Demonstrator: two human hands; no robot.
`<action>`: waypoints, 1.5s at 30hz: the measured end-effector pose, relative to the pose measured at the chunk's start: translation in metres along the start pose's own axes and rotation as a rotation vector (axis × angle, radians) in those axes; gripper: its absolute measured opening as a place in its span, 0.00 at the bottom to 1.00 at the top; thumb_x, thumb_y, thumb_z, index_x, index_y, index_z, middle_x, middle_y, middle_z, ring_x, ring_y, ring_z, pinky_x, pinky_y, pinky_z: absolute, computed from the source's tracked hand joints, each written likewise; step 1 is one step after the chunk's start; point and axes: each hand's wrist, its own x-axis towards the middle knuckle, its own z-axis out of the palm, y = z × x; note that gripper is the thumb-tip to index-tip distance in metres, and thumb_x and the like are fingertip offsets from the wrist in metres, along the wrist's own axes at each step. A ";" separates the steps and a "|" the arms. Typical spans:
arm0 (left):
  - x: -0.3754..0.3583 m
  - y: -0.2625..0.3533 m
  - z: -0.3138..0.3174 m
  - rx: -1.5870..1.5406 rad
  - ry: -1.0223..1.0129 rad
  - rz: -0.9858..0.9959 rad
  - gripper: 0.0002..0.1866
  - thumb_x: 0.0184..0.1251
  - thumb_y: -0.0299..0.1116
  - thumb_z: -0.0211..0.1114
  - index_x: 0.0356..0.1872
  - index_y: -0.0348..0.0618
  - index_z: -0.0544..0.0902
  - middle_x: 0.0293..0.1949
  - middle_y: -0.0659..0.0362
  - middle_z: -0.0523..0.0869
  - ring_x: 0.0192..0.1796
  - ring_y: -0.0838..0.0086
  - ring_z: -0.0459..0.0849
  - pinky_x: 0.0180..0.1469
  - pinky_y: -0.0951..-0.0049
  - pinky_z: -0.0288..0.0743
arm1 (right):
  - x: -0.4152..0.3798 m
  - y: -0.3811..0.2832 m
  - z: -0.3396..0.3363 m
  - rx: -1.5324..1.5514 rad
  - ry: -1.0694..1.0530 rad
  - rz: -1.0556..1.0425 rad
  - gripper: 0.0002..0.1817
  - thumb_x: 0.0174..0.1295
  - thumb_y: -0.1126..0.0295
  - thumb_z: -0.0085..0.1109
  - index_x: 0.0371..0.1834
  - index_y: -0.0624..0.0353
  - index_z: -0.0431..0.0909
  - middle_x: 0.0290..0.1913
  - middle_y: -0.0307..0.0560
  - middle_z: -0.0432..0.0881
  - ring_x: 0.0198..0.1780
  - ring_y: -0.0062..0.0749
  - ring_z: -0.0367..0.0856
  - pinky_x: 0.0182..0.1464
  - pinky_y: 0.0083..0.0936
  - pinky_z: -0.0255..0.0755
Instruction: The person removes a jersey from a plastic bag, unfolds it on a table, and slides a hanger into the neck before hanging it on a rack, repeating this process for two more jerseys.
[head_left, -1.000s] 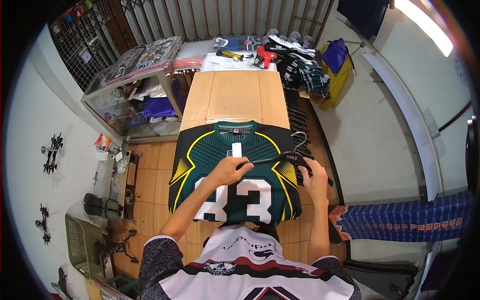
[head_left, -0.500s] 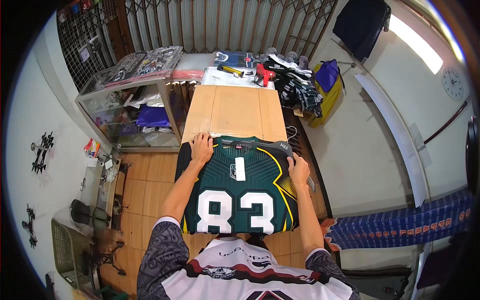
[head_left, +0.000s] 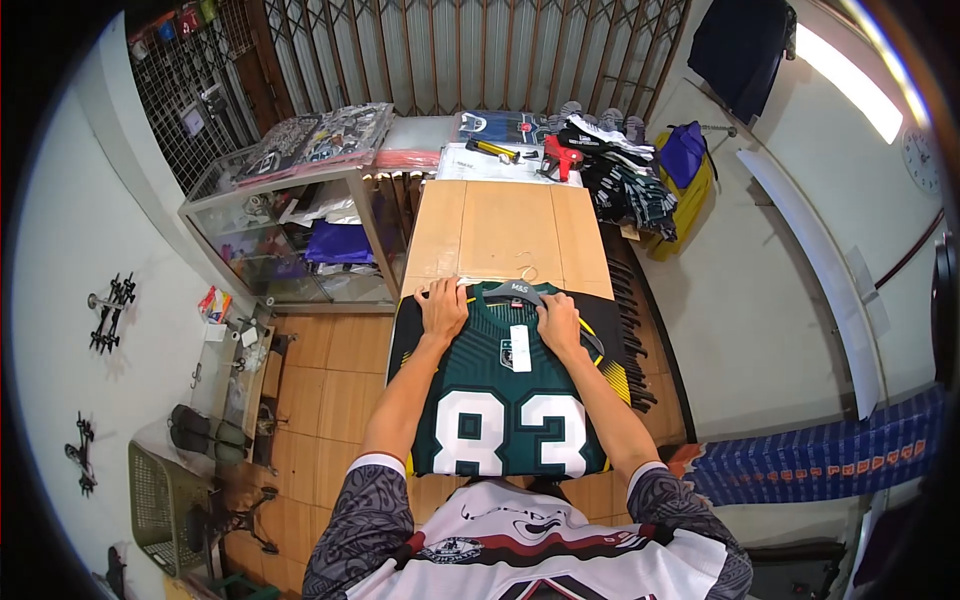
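Observation:
A dark green sports jersey (head_left: 480, 375) with a white "83" and yellow and black sides lies spread on the table, collar away from me. A white tag (head_left: 519, 348) sits on its chest. A grey clothes hanger (head_left: 517, 289) marked "M&S" lies at the neck opening, its wire hook pointing away and its right arm showing outside the collar. My left hand (head_left: 443, 310) is closed on the jersey's left shoulder beside the collar. At the collar's right side, my right hand (head_left: 558, 322) is closed over the hanger's right arm, its fingertips partly hidden.
Beyond the wooden tabletop (head_left: 505, 225) lie a yellow-and-black pump (head_left: 492, 150), a red tool (head_left: 561, 157) and a clothing pile (head_left: 625, 185). A glass display case (head_left: 290, 225) stands at the left. Several dark hangers (head_left: 630, 340) line the table's right side.
The hanger has moved left into the jersey's neck area, and my right hand has moved inward with it. My left hand stays at the left shoulder. The view has shifted slightly.

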 end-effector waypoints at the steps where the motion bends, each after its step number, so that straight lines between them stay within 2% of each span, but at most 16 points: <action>1: 0.000 0.001 0.000 0.018 -0.001 0.004 0.17 0.81 0.43 0.56 0.57 0.47 0.85 0.54 0.54 0.89 0.60 0.61 0.83 0.70 0.37 0.57 | 0.002 -0.006 0.008 -0.006 -0.008 -0.004 0.15 0.67 0.69 0.67 0.56 0.59 0.87 0.51 0.54 0.85 0.57 0.55 0.81 0.55 0.52 0.76; 5: 0.000 0.000 0.002 0.058 -0.008 0.036 0.17 0.82 0.45 0.58 0.57 0.47 0.86 0.53 0.56 0.89 0.59 0.63 0.84 0.70 0.38 0.58 | 0.006 -0.030 0.040 0.028 -0.005 0.000 0.15 0.66 0.69 0.68 0.56 0.54 0.88 0.52 0.50 0.82 0.59 0.49 0.77 0.59 0.50 0.69; 9: 0.001 0.004 -0.002 0.101 -0.045 0.079 0.19 0.81 0.49 0.60 0.59 0.49 0.85 0.53 0.57 0.89 0.58 0.64 0.85 0.69 0.38 0.59 | 0.004 -0.047 0.057 0.048 0.020 -0.013 0.15 0.65 0.69 0.69 0.55 0.51 0.89 0.53 0.50 0.80 0.60 0.49 0.76 0.60 0.53 0.66; 12: 0.002 0.006 -0.002 0.106 -0.072 0.144 0.23 0.79 0.54 0.62 0.62 0.49 0.84 0.53 0.58 0.89 0.58 0.65 0.85 0.69 0.42 0.60 | 0.005 -0.048 0.056 0.133 0.022 -0.013 0.16 0.65 0.69 0.68 0.56 0.53 0.88 0.53 0.51 0.81 0.60 0.50 0.77 0.61 0.52 0.68; 15: 0.003 0.002 0.005 0.033 -0.042 0.286 0.28 0.77 0.58 0.63 0.67 0.53 0.82 0.51 0.59 0.88 0.57 0.65 0.85 0.69 0.45 0.62 | 0.014 -0.037 0.040 0.123 0.121 0.058 0.16 0.64 0.67 0.70 0.55 0.55 0.86 0.53 0.53 0.81 0.60 0.52 0.77 0.59 0.52 0.70; 18: 0.007 0.007 -0.001 0.101 -0.118 0.364 0.28 0.77 0.60 0.62 0.69 0.59 0.81 0.51 0.58 0.88 0.57 0.64 0.85 0.68 0.43 0.62 | 0.021 -0.017 0.014 -0.015 0.070 0.246 0.21 0.60 0.63 0.74 0.54 0.58 0.78 0.56 0.56 0.79 0.63 0.55 0.77 0.60 0.54 0.71; 19: 0.009 0.007 -0.001 0.084 -0.159 0.350 0.28 0.75 0.62 0.63 0.70 0.66 0.81 0.50 0.57 0.87 0.55 0.62 0.85 0.68 0.41 0.63 | 0.021 -0.009 0.010 -0.078 0.106 0.266 0.23 0.59 0.64 0.74 0.54 0.61 0.77 0.51 0.61 0.84 0.58 0.59 0.83 0.56 0.55 0.75; 22: 0.012 0.009 0.000 0.170 -0.189 0.383 0.27 0.75 0.60 0.64 0.70 0.68 0.82 0.50 0.58 0.87 0.54 0.61 0.85 0.69 0.39 0.62 | 0.030 0.016 -0.001 -0.041 -0.033 0.268 0.22 0.57 0.68 0.72 0.53 0.63 0.77 0.43 0.66 0.88 0.48 0.64 0.88 0.50 0.57 0.79; 23: 0.013 0.010 0.001 0.179 -0.177 0.381 0.25 0.74 0.60 0.65 0.67 0.69 0.83 0.48 0.58 0.87 0.52 0.61 0.86 0.69 0.37 0.63 | 0.030 0.021 -0.001 -0.055 0.011 0.282 0.18 0.57 0.69 0.71 0.49 0.61 0.79 0.37 0.65 0.89 0.44 0.63 0.90 0.49 0.53 0.82; 27: 0.015 0.012 0.006 0.227 -0.188 0.402 0.23 0.73 0.59 0.66 0.62 0.64 0.84 0.46 0.53 0.88 0.49 0.58 0.87 0.68 0.38 0.65 | 0.020 0.032 -0.017 -0.050 0.012 0.343 0.17 0.56 0.70 0.70 0.48 0.63 0.81 0.38 0.66 0.89 0.44 0.63 0.90 0.50 0.51 0.82; 30: 0.018 0.014 0.006 0.258 -0.221 0.414 0.22 0.73 0.58 0.67 0.58 0.59 0.85 0.46 0.51 0.88 0.47 0.56 0.88 0.67 0.38 0.66 | 0.006 0.044 -0.032 0.036 0.005 0.318 0.17 0.55 0.72 0.67 0.47 0.65 0.80 0.40 0.71 0.88 0.46 0.68 0.89 0.52 0.54 0.82; 33: 0.021 0.013 0.009 0.283 -0.195 0.465 0.21 0.74 0.57 0.67 0.54 0.52 0.86 0.46 0.51 0.88 0.47 0.54 0.89 0.66 0.40 0.68 | -0.013 0.047 -0.054 0.029 0.024 0.267 0.14 0.56 0.75 0.65 0.46 0.65 0.78 0.38 0.68 0.88 0.44 0.67 0.88 0.49 0.54 0.81; 37: 0.029 0.013 0.011 0.339 -0.263 0.481 0.21 0.75 0.57 0.66 0.54 0.51 0.87 0.47 0.52 0.87 0.45 0.55 0.90 0.66 0.39 0.68 | -0.027 0.043 -0.074 -0.021 0.078 0.157 0.13 0.59 0.76 0.63 0.47 0.63 0.75 0.34 0.65 0.86 0.41 0.65 0.88 0.45 0.55 0.80; 41: 0.028 0.017 0.009 0.329 -0.263 0.429 0.22 0.77 0.55 0.65 0.58 0.51 0.86 0.48 0.53 0.88 0.46 0.53 0.90 0.64 0.38 0.68 | -0.032 0.023 -0.080 0.145 0.129 0.077 0.14 0.64 0.74 0.68 0.49 0.60 0.74 0.34 0.61 0.86 0.39 0.62 0.87 0.42 0.52 0.80; 44: 0.027 0.021 0.010 0.310 -0.252 0.411 0.20 0.78 0.52 0.65 0.59 0.50 0.85 0.49 0.52 0.88 0.46 0.52 0.90 0.64 0.37 0.67 | -0.048 0.013 -0.075 0.241 0.079 0.087 0.18 0.63 0.70 0.72 0.51 0.60 0.75 0.40 0.57 0.87 0.44 0.58 0.87 0.47 0.50 0.80; 45: 0.028 0.028 0.007 0.297 -0.322 0.367 0.20 0.78 0.49 0.65 0.61 0.49 0.83 0.53 0.52 0.87 0.50 0.51 0.89 0.65 0.34 0.65 | -0.055 0.014 -0.068 0.232 0.014 0.129 0.20 0.62 0.69 0.74 0.53 0.61 0.75 0.45 0.57 0.87 0.48 0.59 0.86 0.51 0.51 0.79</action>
